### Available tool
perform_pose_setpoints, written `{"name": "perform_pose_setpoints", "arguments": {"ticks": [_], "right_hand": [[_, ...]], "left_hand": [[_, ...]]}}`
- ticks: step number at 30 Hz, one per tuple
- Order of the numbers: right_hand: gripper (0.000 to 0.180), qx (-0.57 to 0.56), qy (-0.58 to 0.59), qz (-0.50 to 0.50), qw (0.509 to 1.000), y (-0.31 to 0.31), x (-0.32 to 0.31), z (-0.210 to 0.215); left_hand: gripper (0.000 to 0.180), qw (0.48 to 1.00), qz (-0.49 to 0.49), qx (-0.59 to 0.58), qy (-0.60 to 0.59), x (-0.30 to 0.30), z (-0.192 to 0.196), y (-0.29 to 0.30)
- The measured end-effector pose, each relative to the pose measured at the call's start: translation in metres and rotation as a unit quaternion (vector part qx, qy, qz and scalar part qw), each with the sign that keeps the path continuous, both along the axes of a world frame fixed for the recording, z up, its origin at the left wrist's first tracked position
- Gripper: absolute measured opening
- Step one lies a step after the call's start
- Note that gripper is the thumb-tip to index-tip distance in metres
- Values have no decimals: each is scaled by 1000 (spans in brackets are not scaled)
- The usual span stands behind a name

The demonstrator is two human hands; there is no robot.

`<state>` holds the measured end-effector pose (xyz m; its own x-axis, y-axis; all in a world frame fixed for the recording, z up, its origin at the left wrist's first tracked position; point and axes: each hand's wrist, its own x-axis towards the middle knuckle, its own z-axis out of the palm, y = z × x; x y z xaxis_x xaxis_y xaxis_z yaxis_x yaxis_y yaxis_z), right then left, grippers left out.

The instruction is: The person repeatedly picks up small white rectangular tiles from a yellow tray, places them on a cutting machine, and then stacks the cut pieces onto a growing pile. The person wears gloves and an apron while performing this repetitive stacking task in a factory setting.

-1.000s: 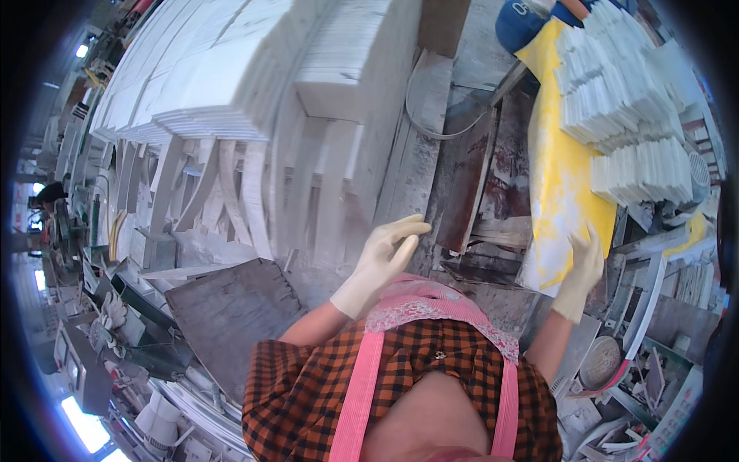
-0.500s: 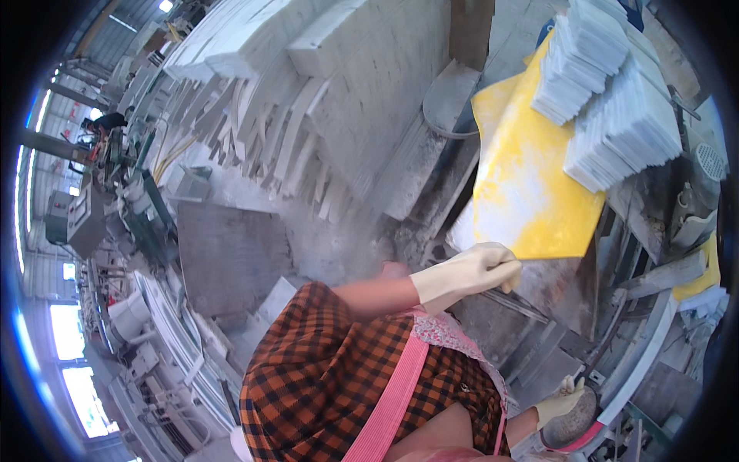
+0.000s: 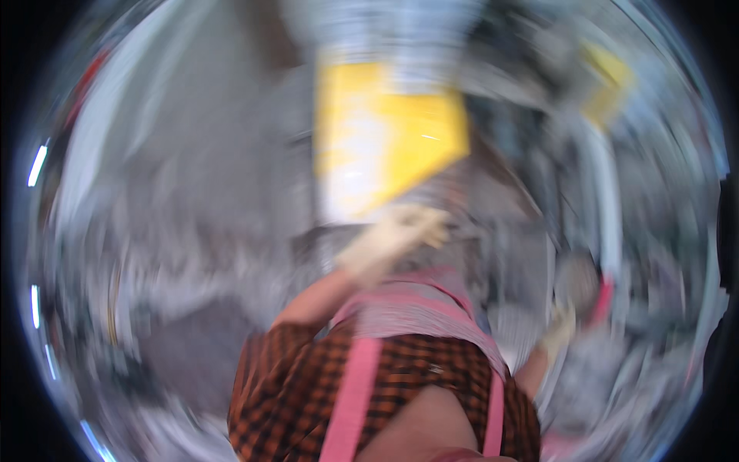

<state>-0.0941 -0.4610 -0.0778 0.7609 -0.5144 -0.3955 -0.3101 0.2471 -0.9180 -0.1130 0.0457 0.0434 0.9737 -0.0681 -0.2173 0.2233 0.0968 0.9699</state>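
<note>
My left hand (image 3: 396, 235), in a cream rubber glove, is in front of my body just below the near edge of a yellow sheet (image 3: 427, 127). Motion smears its fingers, and nothing can be made out in them. White dusty patches cover the sheet's left part. Stacks of thin white slabs (image 3: 431, 35) stand on its far end. Off to the right is my right hand (image 3: 560, 331), gloved alike, low beside a grey round thing (image 3: 577, 281) with a pink piece (image 3: 603, 300) by it. Blur hides what its fingers do.
A large grey mass of slabs (image 3: 208, 92) fills the far left, badly blurred. A dark flat panel (image 3: 192, 350) lies at the lower left. On the right, a pale curved bar (image 3: 608, 200) runs below another yellow piece (image 3: 608, 85).
The whole view has swung to the right, so the yellow sheet and slab stacks now appear nearer the middle. My left hand appears farther left in the picture, and my right hand higher.
</note>
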Motion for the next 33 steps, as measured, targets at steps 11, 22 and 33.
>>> {"name": "perform_pose_setpoints", "arguments": {"ticks": [11,22,33], "right_hand": [[46,-421,-5,-17,907,-87,29,15],[80,-739,-112,252,615,-172,166,18],[56,-660,-122,299,678,-183,198,40]], "left_hand": [[32,998,26,65,4,37,-37,-53],[35,995,51,56,68,117,-33,-161],[39,997,19,6,78,160,-27,-228]]}}
